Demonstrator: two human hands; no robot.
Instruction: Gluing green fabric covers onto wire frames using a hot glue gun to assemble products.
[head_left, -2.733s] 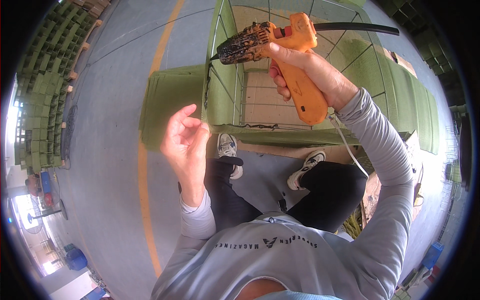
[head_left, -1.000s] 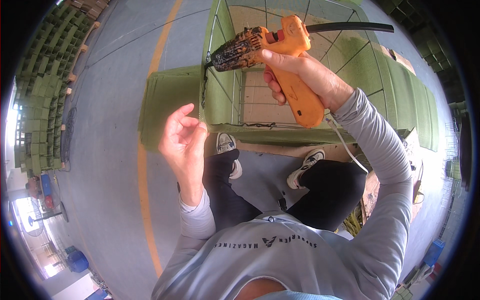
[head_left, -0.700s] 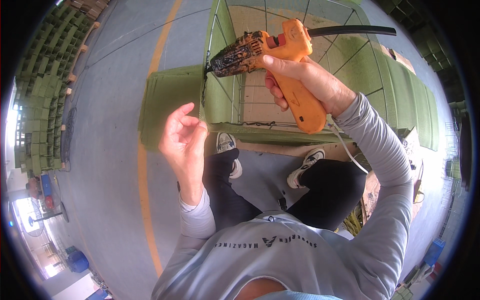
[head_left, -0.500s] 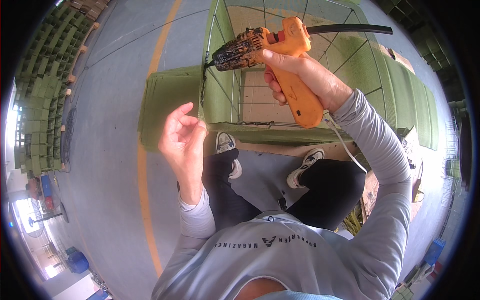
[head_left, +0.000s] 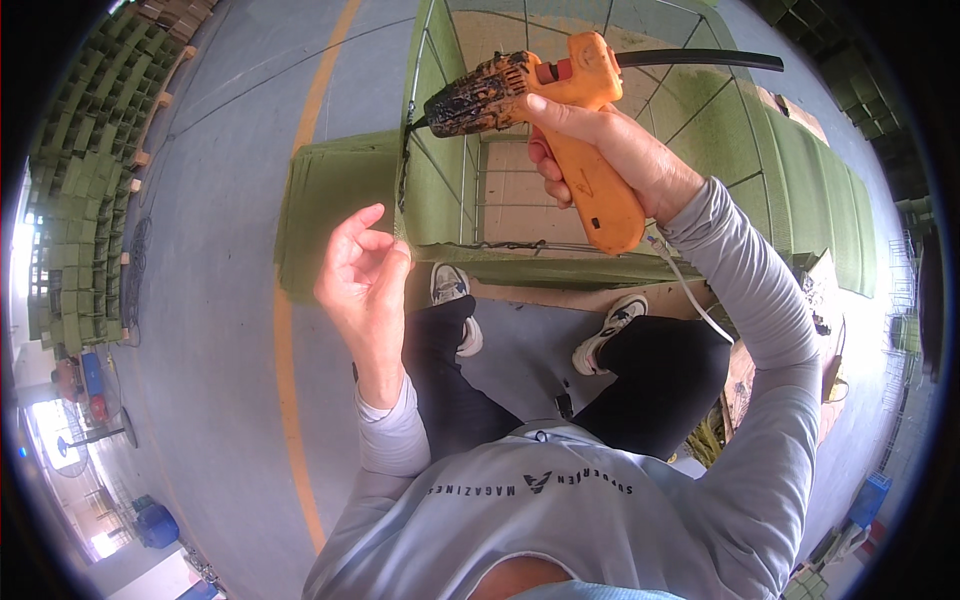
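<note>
The right hand (head_left: 620,150) has its grip wrapped around the handle of an orange glue gun (head_left: 597,190), with the thumb along its side. The gun is held over a wire frame (head_left: 464,190) lined with green cloth (head_left: 440,195), its blackened nozzle pointing left at the cloth's edge; whether the tip touches it, I cannot tell. A black stick (head_left: 700,58) juts from the back of the gun, and a white cord (head_left: 690,285) hangs below the handle. Black glue (head_left: 404,170) runs along the edge under the nozzle. The left hand (head_left: 365,285) has its grip pinched on the near corner of that edge, index finger raised. Green sheets (head_left: 340,190) lie stacked left of the frame, partly over a yellow line (head_left: 287,390) on the floor (head_left: 210,330).
</note>
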